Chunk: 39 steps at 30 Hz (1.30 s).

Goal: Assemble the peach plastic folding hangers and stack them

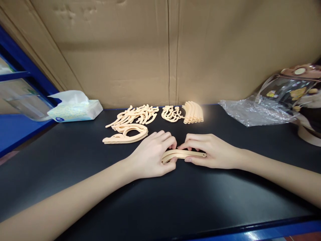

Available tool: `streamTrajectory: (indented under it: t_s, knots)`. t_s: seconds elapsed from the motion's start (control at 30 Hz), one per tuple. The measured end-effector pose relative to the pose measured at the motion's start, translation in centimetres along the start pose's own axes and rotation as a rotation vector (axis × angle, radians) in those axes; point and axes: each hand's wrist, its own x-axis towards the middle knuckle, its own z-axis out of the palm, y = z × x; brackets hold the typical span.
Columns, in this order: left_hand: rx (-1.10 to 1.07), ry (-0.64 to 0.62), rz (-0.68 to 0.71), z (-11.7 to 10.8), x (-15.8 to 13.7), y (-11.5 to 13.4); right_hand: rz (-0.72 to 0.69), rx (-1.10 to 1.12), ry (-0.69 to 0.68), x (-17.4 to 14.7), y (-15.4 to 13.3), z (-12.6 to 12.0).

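Two hands at the black table, pinching a pair of curved strips

Backdrop: a large cardboard wall (112,60), creased down its middle. Before it, a black table (150,204). Far right, a clear vessel (281,88) with a brown top; crumpled clear plastic (255,113) lies just beside it. Far left, a tissue pack (75,112), one sheet pulled up.

Mid-table, both hands at work, palms down. The left hand (151,155) has its fingers curled, thumb opposite, gripping the left end of the work. The right hand (213,152) holds more lightly: forefinger along the far side, thumb along the near side, the right end lying by the palm.

Behind them, sorted parts, all pale beige. Left, a loose heap of curved arms (136,115); in front of it, a folded set with a ring-shaped opening (114,140). Toward the right, small hooks (167,115), then a neat row of curved pieces (194,112).

Smallest: the curved strips (184,154) between the hands, seemingly two, laid together, a hole at the right end.

My reading: parts being aligned or pressed together. Next move calls for steady ends and matched holes, probably firm thumb pressure.
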Motion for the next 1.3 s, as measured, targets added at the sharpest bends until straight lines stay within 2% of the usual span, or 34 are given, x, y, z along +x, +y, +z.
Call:
streamTrajectory:
  t_s: [0.37,0.53,0.7,0.93,1.13,1.3]
  knots:
    - [-0.033,-0.011,0.011,-0.3,0.0,0.0,-0.007,0.042,0.010,0.0,0.1,0.0]
    - [-0.097,0.023,-0.008,-0.4,-0.1,-0.1,0.058,0.083,0.028,0.0,0.3,-0.2]
    - [-0.107,0.053,-0.053,-0.4,-0.3,-0.2,0.085,-0.037,0.134,0.1,0.8,0.0]
    - [-0.116,0.093,-0.086,-0.1,-0.2,-0.4,0.035,-0.171,0.144,0.2,1.3,0.3]
    - [-0.250,0.010,-0.162,0.4,-0.3,-1.2,0.085,-0.190,0.134,0.3,1.3,0.0]
    - [-0.339,-0.079,-0.022,0.1,-0.6,-1.1,0.080,-0.260,0.192,1.5,1.3,-1.2]
